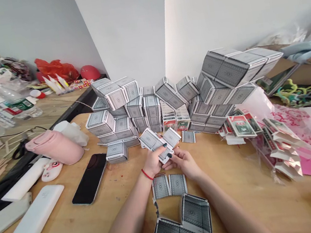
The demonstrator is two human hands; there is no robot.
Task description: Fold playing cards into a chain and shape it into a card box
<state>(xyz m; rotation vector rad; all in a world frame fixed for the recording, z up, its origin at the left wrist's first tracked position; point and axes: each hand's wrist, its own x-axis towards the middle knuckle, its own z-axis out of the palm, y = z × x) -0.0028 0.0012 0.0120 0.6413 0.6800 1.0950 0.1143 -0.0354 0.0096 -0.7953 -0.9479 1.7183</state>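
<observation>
Two hands [152, 163] [183, 163] on card packets [151, 140], print apparently illegible

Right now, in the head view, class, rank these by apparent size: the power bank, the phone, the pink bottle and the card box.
1. Power bank
2. Phone and pink bottle: these look alike, so unranked
3. Card box

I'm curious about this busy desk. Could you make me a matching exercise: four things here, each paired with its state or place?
Things:
1. Left hand
2. Black phone
3. Pink bottle
4. Grey-patterned boxes

States or places:
A. Flat on the desk, left of the hands
B. Lying on its side, beside a white bag
C. Wearing a red band at the wrist
D. Piled up in stacks beyond the hands

Pairs: 1-C, 2-A, 3-B, 4-D
</observation>
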